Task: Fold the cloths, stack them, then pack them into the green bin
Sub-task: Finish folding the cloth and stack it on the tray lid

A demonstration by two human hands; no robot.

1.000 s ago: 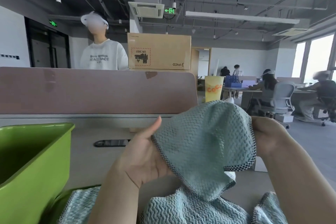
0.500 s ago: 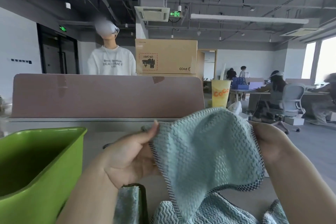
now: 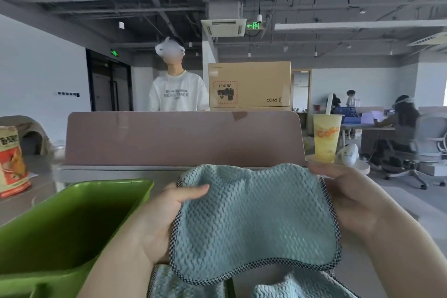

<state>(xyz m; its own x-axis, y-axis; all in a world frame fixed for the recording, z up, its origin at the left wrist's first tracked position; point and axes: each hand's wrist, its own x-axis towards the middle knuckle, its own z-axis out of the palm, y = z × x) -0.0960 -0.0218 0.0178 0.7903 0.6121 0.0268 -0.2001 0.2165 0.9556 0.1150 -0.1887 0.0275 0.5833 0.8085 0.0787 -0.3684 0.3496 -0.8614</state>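
I hold a pale teal waffle-weave cloth (image 3: 254,220) with a dark checked hem spread out in the air above the desk. My left hand (image 3: 167,215) pinches its upper left corner, thumb on top. My right hand (image 3: 348,201) grips its upper right edge. Below it, more teal cloth (image 3: 297,285) lies on the desk near the frame's bottom edge, partly hidden. The green bin (image 3: 79,203) stands to the left, its visible inside bare.
A brown desk partition (image 3: 183,138) runs across behind the cloth, with a cardboard box (image 3: 249,87) and a standing person beyond it. A yellow drink cup (image 3: 326,138) stands at the right; a snack bag (image 3: 12,162) at the far left. People sit at desks far right.
The cloth went from hanging bunched between my hands to being spread flat and wide. My view turned left, so the bin and partition shifted right.
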